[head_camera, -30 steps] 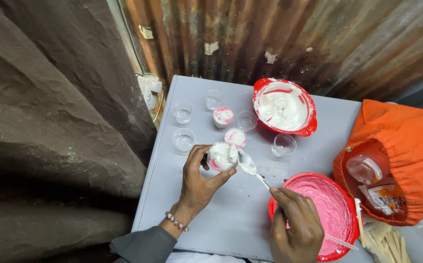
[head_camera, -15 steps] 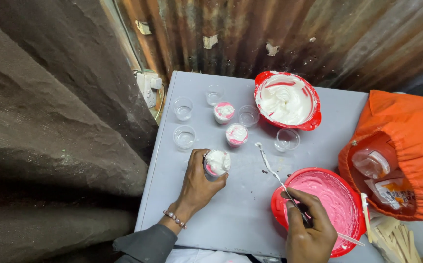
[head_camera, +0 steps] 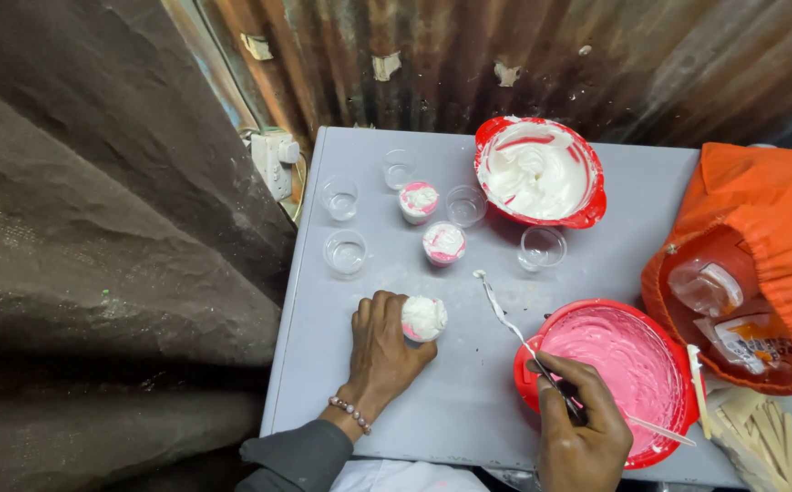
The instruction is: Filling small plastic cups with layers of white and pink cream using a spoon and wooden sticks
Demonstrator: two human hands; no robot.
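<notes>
- The left hand is closed around a small clear plastic cup that is filled with white cream heaped above the rim; the cup stands on the grey table top, near the front edge.
- The right hand grips the handle of a long thin spoon; its cream-smeared tip points away from the person, over the table, left of the red bowl of pink cream.
- This hand lies over the left rim of that bowl, which stands at the front right of the table.
- A second red bowl with white cream stands at the back of the table.
- Two more small filled cups with pink and white cream stand in the middle, between the held cup and the back edge.
- Several empty clear cups stand around them, each apart from the others.
- An orange cloth bag with bottles inside lies at the right edge.
- Flat wooden sticks lie just below the bag.
</notes>
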